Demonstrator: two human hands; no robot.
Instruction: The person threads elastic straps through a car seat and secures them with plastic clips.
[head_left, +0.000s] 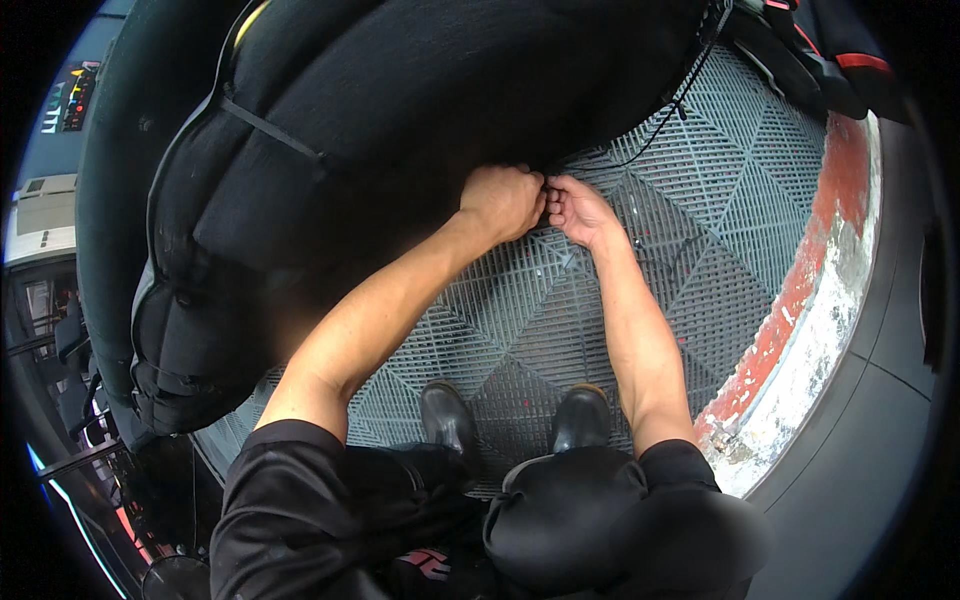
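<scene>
A large, bulky form under a black fabric cover (390, 97) fills the upper left and centre. From the upper right, a thin black cord (651, 144) runs along the cover's lower edge to my hands. My left hand (504, 199) is curled into a fist against that edge, its back towards me. Facing it, my right hand (581, 210) has its fingers bent, with the fingertips pinched close to the left knuckles. Both are closed on the dark end of the cord, which is mostly hidden between the fingers. A narrow flat strap (270, 129) crosses the cover farther left.
Grey plastic grating tiles (517, 322) lie under my black boots (581, 416). A worn red and white painted strip (806, 300) curves along the right, beside smooth grey floor (847, 442). Black items with red trim (847, 67) are at the upper right.
</scene>
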